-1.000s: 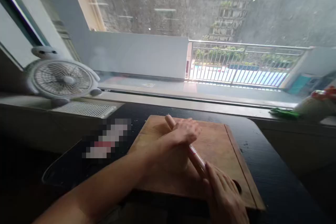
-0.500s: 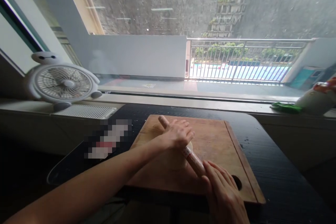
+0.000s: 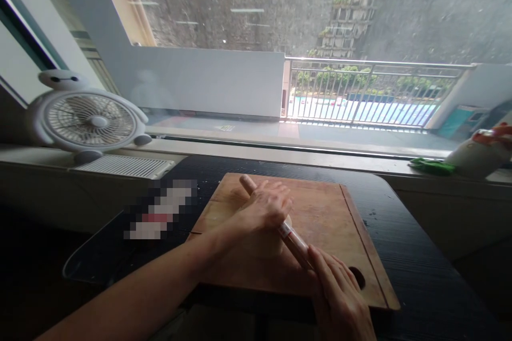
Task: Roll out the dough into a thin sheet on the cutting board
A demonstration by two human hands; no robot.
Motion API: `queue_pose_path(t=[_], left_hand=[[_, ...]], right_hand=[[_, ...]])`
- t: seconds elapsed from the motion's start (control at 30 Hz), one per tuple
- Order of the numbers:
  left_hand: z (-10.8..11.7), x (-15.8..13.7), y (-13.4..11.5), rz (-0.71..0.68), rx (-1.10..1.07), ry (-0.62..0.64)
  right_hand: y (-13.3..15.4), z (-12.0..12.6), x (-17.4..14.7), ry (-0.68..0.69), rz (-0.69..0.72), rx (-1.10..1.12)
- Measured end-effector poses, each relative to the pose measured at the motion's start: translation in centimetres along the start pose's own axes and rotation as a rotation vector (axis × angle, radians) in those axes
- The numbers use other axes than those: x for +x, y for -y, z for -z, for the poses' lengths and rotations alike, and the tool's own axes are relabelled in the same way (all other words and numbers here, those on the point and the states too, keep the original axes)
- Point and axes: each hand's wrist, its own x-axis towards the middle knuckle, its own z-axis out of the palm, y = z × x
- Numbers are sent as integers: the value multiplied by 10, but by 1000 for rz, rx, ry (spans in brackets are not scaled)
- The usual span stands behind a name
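A wooden rolling pin [image 3: 296, 246] lies slantwise over a cutting board [image 3: 320, 208], its far end at the upper left and its near end at the lower right. My left hand [image 3: 271, 203] rests over the pin's upper half, fingers bent across it. Near the lower end, my right hand [image 3: 340, 282] holds the pin with its fingers lying along the wood. Beneath the pin is a pale, flat round of dough [image 3: 264, 248], partly hidden by my left hand and forearm. A label wraps the pin between my hands.
The board sits on a black table [image 3: 408, 234]. To its left lies a blurred-out item [image 3: 160, 213]. A white fan [image 3: 92, 120] stands on the sill at the left. A green item [image 3: 432, 165] and a white container [image 3: 480, 154] are at the right, before a large window.
The view has shifted slightly, so the table and fan appear a little farther left. Both hands stay on the rolling pin, with hardly any visible movement across the board.
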Motion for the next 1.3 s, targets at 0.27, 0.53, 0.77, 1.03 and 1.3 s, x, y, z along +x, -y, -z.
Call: queue_pose_path(t=[0.27,0.53,0.77,1.03,1.3], left_hand=[[8,-33,11,-73,51,28],[-11,52,-11,38,-47,203],[-11,46,-12,54,-66,160],[10,-51,6,-20,10,-60],[4,23,28,153,-55,192]], right_hand=[[4,-7,-4,-43,-10,90],[-15,4,-2,-32,-176,22],[-15,9,-5,-13,-75,-36],[3,-6,-3,-77,-17,60],[-12,-7,8,-77,-55,56]])
